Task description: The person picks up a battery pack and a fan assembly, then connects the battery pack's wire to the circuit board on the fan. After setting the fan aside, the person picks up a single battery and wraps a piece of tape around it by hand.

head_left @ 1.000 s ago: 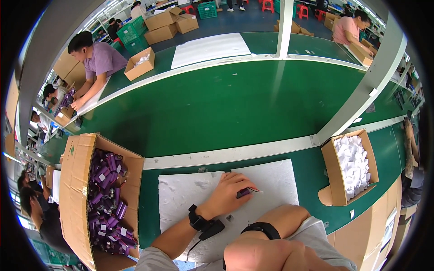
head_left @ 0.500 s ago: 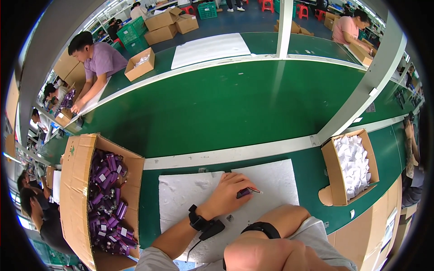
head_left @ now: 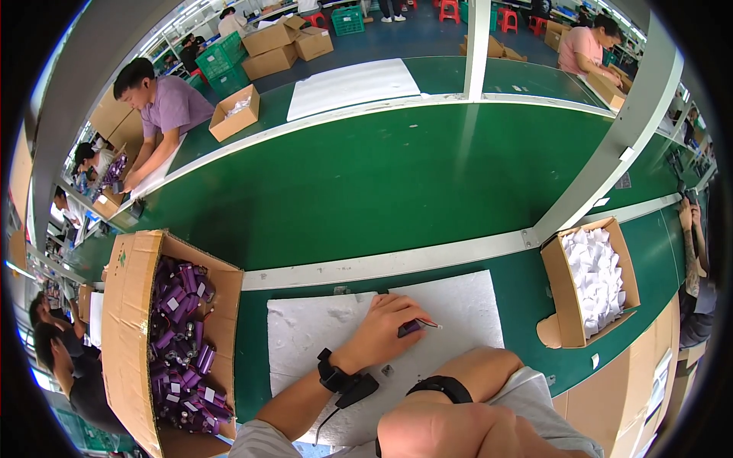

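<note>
My left hand [head_left: 391, 324], with a black device strapped to its wrist, is closed over a small purple battery pack [head_left: 410, 328]. Thin wires [head_left: 431, 324] stick out of the pack to the right. Hand and pack rest on a white foam sheet [head_left: 305, 324]; most of the pack is under my fingers. At the lower edge my right arm is bent close to me, a black band round the wrist. Beyond the band my right hand [head_left: 489, 370] is turned away beside grey cloth, its fingers hidden.
A cardboard box [head_left: 126, 328] of purple battery packs stands at the left. Another box [head_left: 565, 294] holds white paper pieces at the right. A white rail [head_left: 382, 267] and post [head_left: 611, 160] border the green surface [head_left: 366, 183]. Across it, a person in purple [head_left: 172, 103] works.
My left hand and the battery pack stay put, and my right arm keeps its place. The view has shifted very slightly. Far right, another person's hands have moved a little.
</note>
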`<action>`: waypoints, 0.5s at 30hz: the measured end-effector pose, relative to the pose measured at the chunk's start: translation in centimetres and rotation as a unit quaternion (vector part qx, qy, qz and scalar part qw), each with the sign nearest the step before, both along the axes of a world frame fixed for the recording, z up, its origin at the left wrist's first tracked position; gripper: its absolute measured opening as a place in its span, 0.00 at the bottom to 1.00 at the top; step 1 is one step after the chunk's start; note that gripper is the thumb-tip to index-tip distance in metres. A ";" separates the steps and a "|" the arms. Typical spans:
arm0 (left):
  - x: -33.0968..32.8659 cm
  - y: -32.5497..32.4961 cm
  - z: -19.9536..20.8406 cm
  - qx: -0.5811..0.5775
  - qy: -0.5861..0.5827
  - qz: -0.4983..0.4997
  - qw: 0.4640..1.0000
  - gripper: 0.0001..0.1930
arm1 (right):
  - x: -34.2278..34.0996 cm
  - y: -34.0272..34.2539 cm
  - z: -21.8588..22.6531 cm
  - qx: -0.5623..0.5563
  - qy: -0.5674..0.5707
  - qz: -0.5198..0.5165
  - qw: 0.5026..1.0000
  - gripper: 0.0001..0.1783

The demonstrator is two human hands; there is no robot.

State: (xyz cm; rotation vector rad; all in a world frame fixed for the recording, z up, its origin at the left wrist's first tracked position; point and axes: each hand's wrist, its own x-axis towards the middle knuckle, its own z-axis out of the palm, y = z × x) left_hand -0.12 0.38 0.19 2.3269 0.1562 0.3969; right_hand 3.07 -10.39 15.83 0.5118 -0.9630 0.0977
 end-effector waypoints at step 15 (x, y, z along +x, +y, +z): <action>0.0 0.0 0.0 -0.001 0.001 0.001 1.000 0.12 | 0.0 -0.3 -0.7 0.032 0.005 -0.012 0.999 0.23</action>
